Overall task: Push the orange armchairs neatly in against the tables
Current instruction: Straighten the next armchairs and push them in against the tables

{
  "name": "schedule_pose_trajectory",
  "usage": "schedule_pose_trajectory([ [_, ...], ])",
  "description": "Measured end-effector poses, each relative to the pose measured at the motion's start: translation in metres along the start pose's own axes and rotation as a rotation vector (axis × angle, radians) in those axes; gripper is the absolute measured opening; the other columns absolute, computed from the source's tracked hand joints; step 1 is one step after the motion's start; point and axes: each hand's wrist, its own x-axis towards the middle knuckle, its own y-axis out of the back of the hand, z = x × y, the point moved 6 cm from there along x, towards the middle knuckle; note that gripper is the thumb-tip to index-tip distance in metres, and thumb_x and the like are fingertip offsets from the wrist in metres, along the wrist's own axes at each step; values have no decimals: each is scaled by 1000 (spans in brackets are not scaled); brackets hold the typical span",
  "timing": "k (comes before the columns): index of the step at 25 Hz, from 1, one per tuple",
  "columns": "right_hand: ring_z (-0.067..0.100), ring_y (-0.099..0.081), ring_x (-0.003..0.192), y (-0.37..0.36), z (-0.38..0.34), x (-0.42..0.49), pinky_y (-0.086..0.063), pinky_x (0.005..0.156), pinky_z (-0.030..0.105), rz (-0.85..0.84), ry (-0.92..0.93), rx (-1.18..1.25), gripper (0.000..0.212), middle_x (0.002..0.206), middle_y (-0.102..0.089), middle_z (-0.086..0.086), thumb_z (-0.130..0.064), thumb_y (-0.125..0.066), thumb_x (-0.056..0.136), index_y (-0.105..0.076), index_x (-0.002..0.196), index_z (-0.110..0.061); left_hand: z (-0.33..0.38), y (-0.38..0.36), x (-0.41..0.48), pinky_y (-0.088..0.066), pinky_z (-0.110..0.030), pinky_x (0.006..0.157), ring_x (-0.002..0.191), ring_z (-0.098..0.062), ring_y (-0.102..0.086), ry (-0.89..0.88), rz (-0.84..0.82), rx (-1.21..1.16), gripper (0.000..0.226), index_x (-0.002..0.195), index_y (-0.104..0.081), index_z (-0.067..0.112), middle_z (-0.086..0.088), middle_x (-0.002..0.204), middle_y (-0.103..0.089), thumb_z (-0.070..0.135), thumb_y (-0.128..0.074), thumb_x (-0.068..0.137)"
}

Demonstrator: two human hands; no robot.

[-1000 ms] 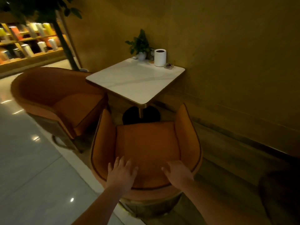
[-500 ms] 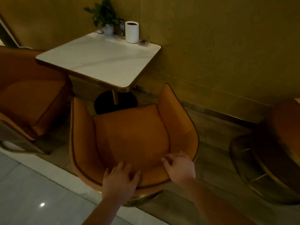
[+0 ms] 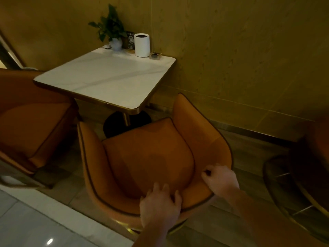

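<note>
Your left hand (image 3: pixel 160 205) rests on the curved top rim of the orange armchair (image 3: pixel 147 157) right in front of you, fingers (image 3: pixel 164 190) spread and draped over the backrest edge, not clenched. Your right hand (image 3: pixel 219 179) is on the same rim, further right, fingers curled over the edge w/ thumb inside, gripping the backrest. The chair faces the white marble table (image 3: pixel 110 77), its seat front near the table's black round base (image 3: pixel 114 125), not yet tucked under the top; it sits angled, right arm closer to the wall (image 3: pixel 240 50). A 2nd orange armchair (image 3: pixel 30 122) sits at the table's left side, arm close to the table edge. On the table's far end, by the wall: a small potted plant (image 3: pixel 110 31), a dark number sign (image 3: pixel 130 41), a white cylinder container (image 3: pixel 141 45) & a small dish (image 3: pixel 156 55). At far right, part of a 3rd chair (image 3: pixel 309 166), dim, details unclear.
</note>
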Motion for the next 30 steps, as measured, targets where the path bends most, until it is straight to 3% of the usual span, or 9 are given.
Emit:
schedule_pose_trajectory([
  [7,-4,-50,71,18,45,58,-41,61,26,-23,27,47,22,76,-57,-23,-58,-46,88,-63,83,-45,55,-1,43,-41,-36,56,85,-24,-63,-38,120,-62,56,101,-58,27,1,101,-54,65,-19,88],
  [11,-2,-50,69,32,72,100,-35,56,22,-23,36,27,25,79,-60,-20,-58,-47,88,-65,82,-42,88,-6,78,-45,-36,58,86,-25,-63,-48,162,-70,58,103,-54,27,1,104,-52,66,-15,88],
  [18,0,-53,72,60,113,184,-38,57,26,-34,105,79,28,78,-62,-18,-58,-47,85,-66,77,-39,147,-13,149,-53,-38,61,78,-22,-59,-32,262,-71,59,102,-54,28,2,98,-50,67,-11,88],
  [25,-1,-52,67,73,144,257,-35,53,23,-27,174,72,28,73,-60,-20,-60,-46,85,-64,74,-41,187,-18,209,-54,-37,65,74,-21,-56,29,277,-85,55,96,-53,28,2,92,-47,66,-14,92],
  [30,0,-54,67,84,166,308,-36,53,24,-27,188,58,31,75,-62,-19,-65,-41,77,-63,74,-44,215,-21,249,-45,-35,59,73,-22,-54,29,262,-109,54,94,-53,27,1,90,-47,65,-16,91],
])
